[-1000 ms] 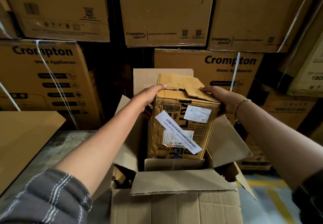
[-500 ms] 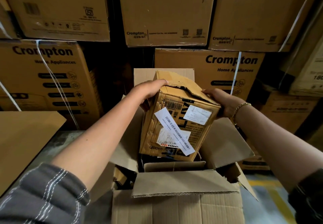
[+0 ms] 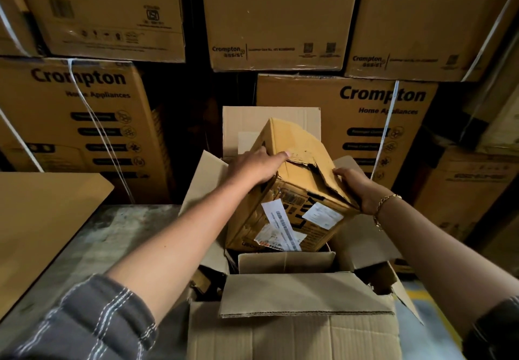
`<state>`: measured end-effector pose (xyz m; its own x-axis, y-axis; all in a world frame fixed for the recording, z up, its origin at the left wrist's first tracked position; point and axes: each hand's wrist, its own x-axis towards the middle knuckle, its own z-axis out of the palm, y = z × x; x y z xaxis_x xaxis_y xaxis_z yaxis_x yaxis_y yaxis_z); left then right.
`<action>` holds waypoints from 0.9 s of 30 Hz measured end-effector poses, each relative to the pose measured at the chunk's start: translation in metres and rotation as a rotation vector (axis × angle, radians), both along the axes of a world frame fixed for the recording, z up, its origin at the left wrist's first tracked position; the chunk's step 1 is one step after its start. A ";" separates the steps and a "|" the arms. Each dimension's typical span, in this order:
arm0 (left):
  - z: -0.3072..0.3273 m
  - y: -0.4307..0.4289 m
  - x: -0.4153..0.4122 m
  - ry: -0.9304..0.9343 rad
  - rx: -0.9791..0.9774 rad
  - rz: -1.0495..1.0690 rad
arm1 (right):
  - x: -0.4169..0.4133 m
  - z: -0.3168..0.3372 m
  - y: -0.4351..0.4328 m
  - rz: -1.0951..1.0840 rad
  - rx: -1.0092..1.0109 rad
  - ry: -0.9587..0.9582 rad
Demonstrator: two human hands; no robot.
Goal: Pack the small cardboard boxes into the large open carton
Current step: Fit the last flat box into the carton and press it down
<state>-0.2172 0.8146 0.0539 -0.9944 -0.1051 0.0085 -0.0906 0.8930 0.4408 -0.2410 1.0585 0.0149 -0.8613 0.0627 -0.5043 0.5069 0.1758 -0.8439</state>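
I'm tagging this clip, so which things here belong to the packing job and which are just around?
Job: worn labelled brown cardboard box, large open brown carton, left hand, right hand.

Around: stacked printed Crompton cartons, flat brown cardboard sheet, grey floor.

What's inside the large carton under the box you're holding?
The labelled small box, held by the left hand and right hand, tilts into the open carton. Below it only dark gaps and a cardboard flap show; the contents are covered.
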 end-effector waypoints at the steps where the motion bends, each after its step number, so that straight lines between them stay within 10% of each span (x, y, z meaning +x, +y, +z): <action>1: -0.002 0.003 0.002 -0.002 -0.025 -0.013 | 0.004 -0.005 0.001 -0.015 0.013 -0.009; 7: -0.016 0.021 0.010 -0.030 -0.039 -0.074 | 0.011 -0.028 0.012 -0.088 0.056 -0.027; 16: -0.110 -0.011 0.004 -0.307 0.447 0.057 | 0.019 -0.037 -0.011 0.201 0.348 -0.002; 27: -0.157 -0.030 0.027 -0.115 -0.354 -0.283 | 0.034 -0.113 -0.062 0.752 1.238 0.327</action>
<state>-0.1901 0.7841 -0.1034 -0.9802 0.1597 -0.1172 0.1476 0.9834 0.1058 -0.2071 0.9967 -0.0982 -0.9475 -0.2039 -0.2464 -0.2050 0.9785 -0.0213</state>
